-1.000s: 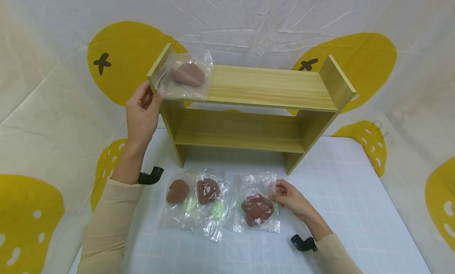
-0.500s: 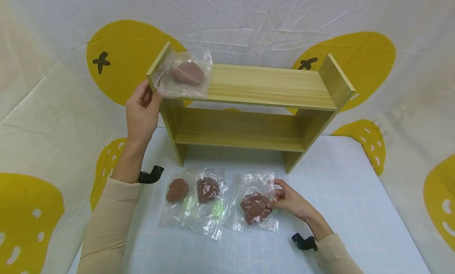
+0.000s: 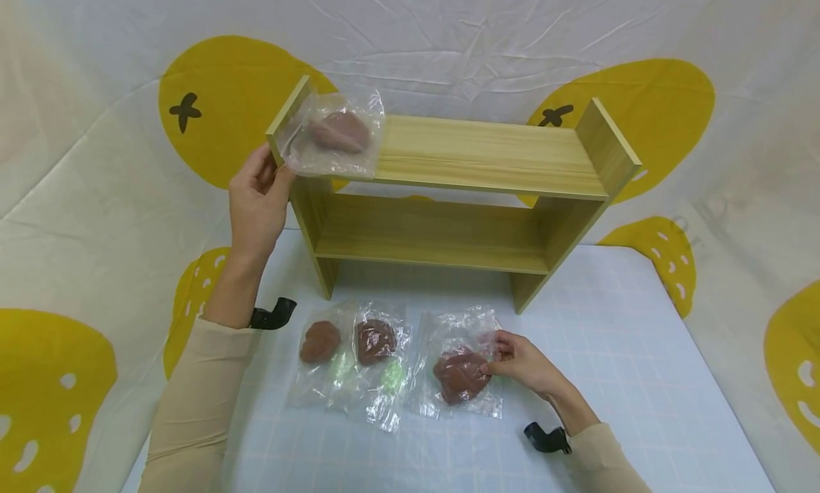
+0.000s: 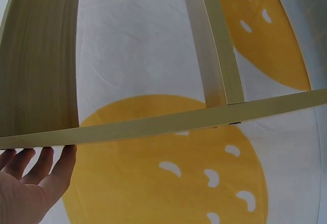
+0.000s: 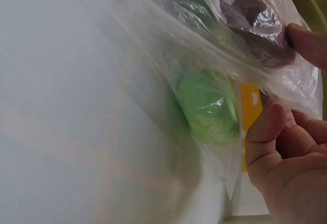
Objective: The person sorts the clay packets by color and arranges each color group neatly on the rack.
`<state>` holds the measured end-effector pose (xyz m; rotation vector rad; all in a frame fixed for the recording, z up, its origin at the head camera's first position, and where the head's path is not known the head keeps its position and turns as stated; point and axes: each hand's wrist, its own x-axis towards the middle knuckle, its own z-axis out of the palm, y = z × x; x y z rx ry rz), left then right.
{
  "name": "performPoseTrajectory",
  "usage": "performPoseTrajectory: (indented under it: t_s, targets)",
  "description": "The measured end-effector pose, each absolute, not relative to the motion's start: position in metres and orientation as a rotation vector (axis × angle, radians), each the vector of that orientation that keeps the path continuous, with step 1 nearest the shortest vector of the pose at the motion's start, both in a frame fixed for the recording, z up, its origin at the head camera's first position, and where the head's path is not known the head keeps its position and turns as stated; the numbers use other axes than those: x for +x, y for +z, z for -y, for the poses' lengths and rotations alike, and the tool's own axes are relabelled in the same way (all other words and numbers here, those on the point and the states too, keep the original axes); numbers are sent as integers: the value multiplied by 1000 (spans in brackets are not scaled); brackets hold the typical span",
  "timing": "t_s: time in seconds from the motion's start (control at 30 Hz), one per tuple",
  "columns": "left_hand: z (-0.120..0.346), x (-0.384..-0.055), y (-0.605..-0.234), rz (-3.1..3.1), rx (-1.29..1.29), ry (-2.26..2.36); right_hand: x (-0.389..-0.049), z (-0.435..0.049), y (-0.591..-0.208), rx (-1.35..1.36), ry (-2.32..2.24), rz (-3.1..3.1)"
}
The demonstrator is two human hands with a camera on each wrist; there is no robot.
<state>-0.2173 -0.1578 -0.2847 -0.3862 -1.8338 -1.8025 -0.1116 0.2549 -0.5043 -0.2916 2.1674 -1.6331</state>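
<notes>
By bag (image 5: 302,87) in right hand (image 5: 297,169), green lump (image 5: 209,109): wrist view clear, head scarcely.

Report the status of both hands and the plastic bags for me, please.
Left hand touching left side of wooden rack. Right hand pinching edge of right-hand bag. Two more bags lie left of it; fourth bag on top board.

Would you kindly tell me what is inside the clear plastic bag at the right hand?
The clear plastic bag that the right hand holds shows a reddish-brown irregular lump. A green rounded object shows too; whether inside or beneath, I cannot tell. The lump's underside is hidden.
</notes>
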Motion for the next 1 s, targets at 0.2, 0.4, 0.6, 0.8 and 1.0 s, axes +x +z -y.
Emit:
performPoseTrajectory:
  t_s: [0.2, 0.4, 0.6, 0.8, 1.0]
  targets:
    - [158, -217, -285, 1830, -376, -1818, -110, -254, -505, -302, -1696, -2185]
    - [159, -220, -288, 1847, -363, -1810, -111, -253, -507, -291, -1764, -2159]
    - [167, -236, -301, 1837, -364, -1829, -111, -251, -508, -246, -1798, -2109]
    - [168, -236, -301, 1833, -359, -1832, -111, -252, -508, -219, -1811, -2065]
    - [161, -221, -289, 1842, -363, -1824, -111, -251, -505, -171, -1828, -1985]
